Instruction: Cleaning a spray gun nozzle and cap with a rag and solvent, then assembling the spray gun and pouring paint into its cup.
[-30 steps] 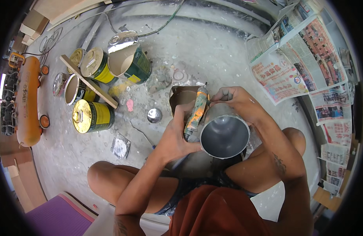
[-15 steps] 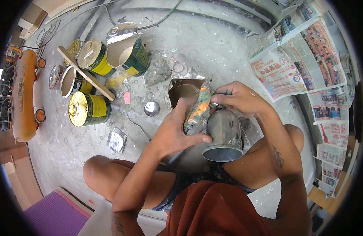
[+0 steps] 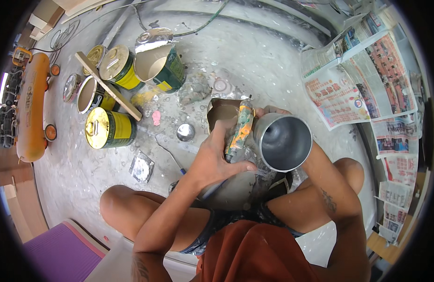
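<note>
In my left hand (image 3: pixel 211 159), fingers closed, is a paint-smeared spray gun (image 3: pixel 242 129) with orange and green patches; its lower details are hidden. My right hand (image 3: pixel 272 111) is closed behind a grey metal cup (image 3: pixel 285 143), and most of its fingers are out of sight. The cup's wide mouth faces me, showing a bare-looking grey inside with a dark spot at the bottom. The cup sits just right of the gun; I cannot tell whether they are joined. Behind the left hand stands an open container (image 3: pixel 224 113) with greyish-brown paint inside.
At left stand several yellow-and-green cans (image 3: pixel 111 129), with a wooden stick (image 3: pixel 109 87) lying across them. A paint-filled can (image 3: pixel 172 68), a small round lid (image 3: pixel 185 132) and a foil piece (image 3: pixel 141 167) are nearby. Further out are an orange air compressor (image 3: pixel 32 108) and hung newspapers (image 3: pixel 336 96).
The metal cup has tipped up, its mouth swinging from facing down toward my lap to facing me. My right hand has turned behind it. The left hand keeps its hold on the gun.
</note>
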Motion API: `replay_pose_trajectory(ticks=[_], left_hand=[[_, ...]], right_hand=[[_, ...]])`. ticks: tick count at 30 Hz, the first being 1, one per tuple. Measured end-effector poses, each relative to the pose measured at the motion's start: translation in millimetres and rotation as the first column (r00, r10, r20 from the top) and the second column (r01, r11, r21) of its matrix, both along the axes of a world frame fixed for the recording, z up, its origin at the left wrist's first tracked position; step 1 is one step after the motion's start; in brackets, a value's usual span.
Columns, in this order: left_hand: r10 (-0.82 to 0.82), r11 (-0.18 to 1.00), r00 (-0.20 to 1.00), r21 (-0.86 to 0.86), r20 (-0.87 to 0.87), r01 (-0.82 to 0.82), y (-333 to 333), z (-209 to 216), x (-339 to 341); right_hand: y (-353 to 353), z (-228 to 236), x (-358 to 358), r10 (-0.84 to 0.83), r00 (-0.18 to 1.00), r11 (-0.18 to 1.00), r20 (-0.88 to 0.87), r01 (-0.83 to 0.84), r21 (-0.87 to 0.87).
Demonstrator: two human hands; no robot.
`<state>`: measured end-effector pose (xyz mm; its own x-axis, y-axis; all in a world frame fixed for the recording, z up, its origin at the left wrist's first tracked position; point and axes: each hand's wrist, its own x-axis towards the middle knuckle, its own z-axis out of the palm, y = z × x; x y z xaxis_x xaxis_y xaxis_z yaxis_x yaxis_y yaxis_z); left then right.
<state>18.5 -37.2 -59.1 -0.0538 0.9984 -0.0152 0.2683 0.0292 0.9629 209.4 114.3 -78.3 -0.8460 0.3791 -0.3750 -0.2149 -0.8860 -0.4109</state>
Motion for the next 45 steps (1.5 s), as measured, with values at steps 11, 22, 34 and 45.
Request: replay_pose_trajectory(ticks=[11,22,34,45], left_hand=[[0.103,0.993,0.989,-0.062,0.102,-0.097,3,3,5],[0.096,0.995,0.995,-0.031,0.004,-0.095,2,2,2],[0.126,0.990,0.991,-0.074,0.040,-0.123,-1,-3,3],[0.087,0.991,0.994,-0.108,0.063,-0.080,1,2,3]], right_hand=[[2,30,2,-0.056,0.869,0.935,0.491,-0.128,0.332],[0,16,-5,0.032,0.955,0.993,0.295,-0.065,0.103],[17,2,0,0.125,0.869,0.919,0.479,-0.283,0.276],[1,6,0,0.051,0.804,0.519,0.592,-0.528,0.672]])
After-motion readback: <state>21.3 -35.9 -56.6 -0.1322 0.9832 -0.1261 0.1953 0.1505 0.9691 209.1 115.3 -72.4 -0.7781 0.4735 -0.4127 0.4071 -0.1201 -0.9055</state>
